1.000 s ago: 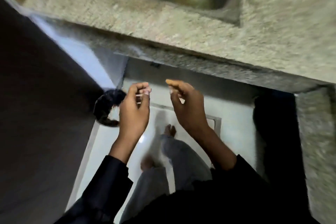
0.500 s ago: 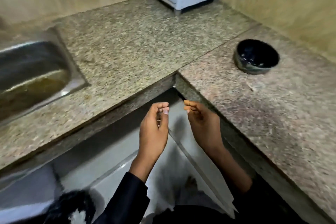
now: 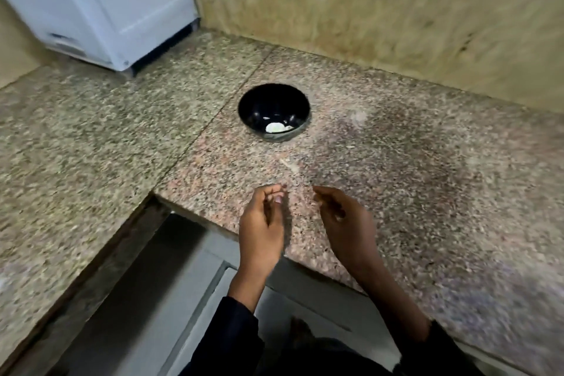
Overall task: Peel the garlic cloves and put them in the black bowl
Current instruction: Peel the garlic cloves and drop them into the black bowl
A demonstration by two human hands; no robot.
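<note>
Far left and back: white appliance [image 3: 100,6] standing on the speckled granite counter [image 3: 91,137] against the tan wall [image 3: 366,9]. Near the middle of the counter, just right of the slab seam: black bowl [image 3: 273,111], round, glossy, upright, with pale peeled garlic cloves [image 3: 277,127] lying at its near inner side; exact count not readable. Just in front of the bowl, small pale skin scraps [image 3: 288,163] scattered on the stone. Closer in, over the counter's front edge: left hand [image 3: 262,223], fingertips drawn together in a pinch, contents too small and blurred to tell. Beside it, apart: right hand [image 3: 348,223], fingers loosely curled, nothing visible inside. Both well short of the bowl, nothing between. Dark sleeves [image 3: 232,336] below.
</note>
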